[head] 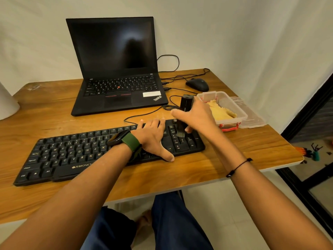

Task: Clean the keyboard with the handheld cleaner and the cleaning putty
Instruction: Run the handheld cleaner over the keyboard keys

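A black keyboard [72, 154] lies across the wooden desk. My left hand [153, 136] rests flat on its right part, fingers straight, thumb at the front edge. My right hand [195, 116] grips the black handheld cleaner [186, 103] upright, its brush tip [180, 132] down on the number pad keys. Yellow cleaning putty [220, 110] sits in a clear plastic box [232, 105] just right of the keyboard.
An open black laptop [117, 69] stands behind the keyboard. A black mouse [197, 84] and loose cables [167, 107] lie at the back right. The box's clear lid [252, 116] lies near the desk's right edge. A white object [7, 103] stands at far left.
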